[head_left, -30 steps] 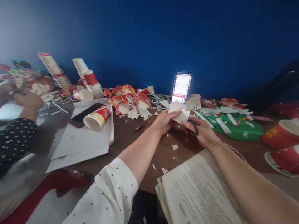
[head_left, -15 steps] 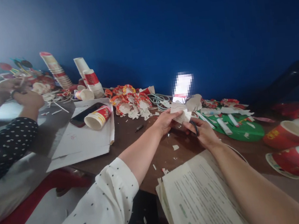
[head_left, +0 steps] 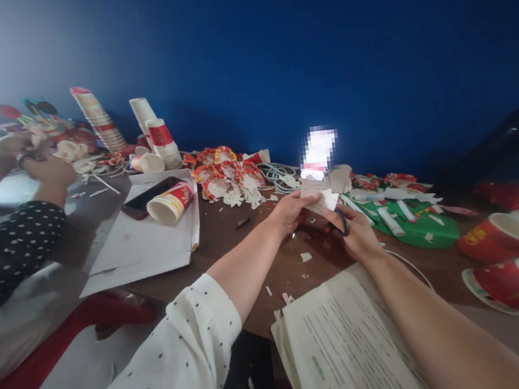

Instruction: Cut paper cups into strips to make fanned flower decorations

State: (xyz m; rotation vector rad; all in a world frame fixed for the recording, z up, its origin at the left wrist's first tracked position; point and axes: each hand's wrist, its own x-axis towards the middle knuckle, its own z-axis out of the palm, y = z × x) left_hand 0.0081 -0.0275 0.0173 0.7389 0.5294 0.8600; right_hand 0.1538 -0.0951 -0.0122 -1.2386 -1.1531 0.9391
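Note:
Near the middle of the table, my left hand (head_left: 293,209) pinches a small piece of white paper (head_left: 320,200), thumb on top. My right hand (head_left: 356,233) is closed round scissors with dark handles (head_left: 342,221), close against the paper's right side. The scissor blades are mostly hidden behind the paper and fingers. Small paper scraps (head_left: 305,256) lie on the brown table (head_left: 228,248) below my hands. A printed booklet (head_left: 346,341) rests at the table's front edge, partly under my right forearm.
Left stand stacked paper cups (head_left: 100,122), a phone (head_left: 152,197) and a tipped cup (head_left: 169,205) on white sheets (head_left: 139,249). Behind lie cut red-and-white cup pieces (head_left: 227,176). Rightward are a green disc (head_left: 432,228) and red cups (head_left: 503,235). A co-worker's hands (head_left: 45,169) work at far left.
The paper and scissors have shifted very slightly to the right, and the dark scissor handle shows more fully. My left hand keeps its pinch. The co-worker's hands moved a little.

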